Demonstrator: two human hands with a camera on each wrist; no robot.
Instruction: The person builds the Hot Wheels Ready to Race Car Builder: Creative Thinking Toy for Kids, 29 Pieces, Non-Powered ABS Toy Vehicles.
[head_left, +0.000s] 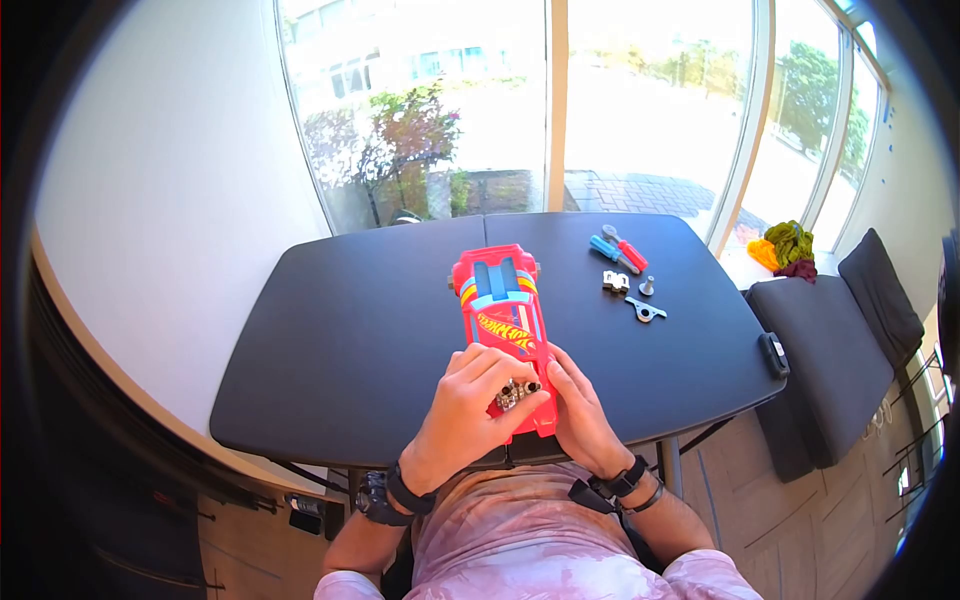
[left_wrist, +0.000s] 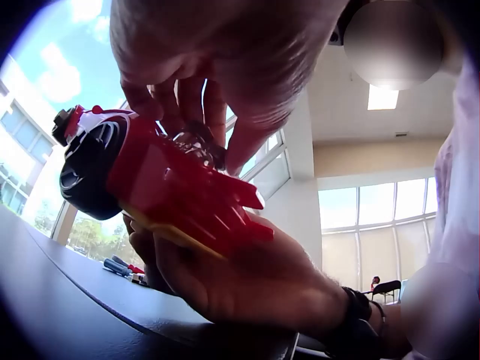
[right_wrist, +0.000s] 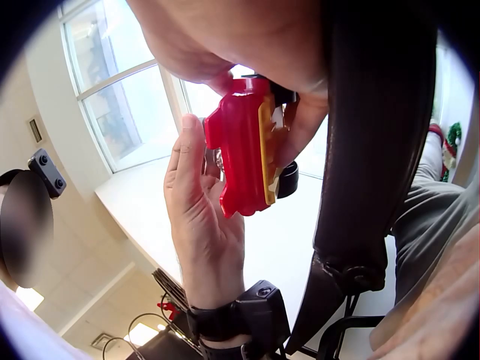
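Note:
A red toy car (head_left: pixel 508 300) with yellow lettering and blue windows is held over the near part of the table, its black wheel (left_wrist: pixel 94 169) showing in the left wrist view. My right hand (head_left: pixel 582 415) grips the car's right side, with fingers underneath it. From the left, my left hand (head_left: pixel 470 400) reaches over the near end of the car. Its thumb and fingers pinch a chrome engine piece (head_left: pixel 514 394) there, partly hidden by the hand. In the right wrist view, the car's red body (right_wrist: pixel 244 150) stands between both hands.
On the dark table (head_left: pixel 360 330), a blue-handled tool (head_left: pixel 612 252) and a red-handled tool (head_left: pixel 630 254) lie at the back right. Nearer are a silver block-shaped part (head_left: pixel 615 282), a grey peg-like part (head_left: pixel 647 286) and a grey bracket (head_left: pixel 645 311). A black device (head_left: pixel 773 354) sits at the right edge.

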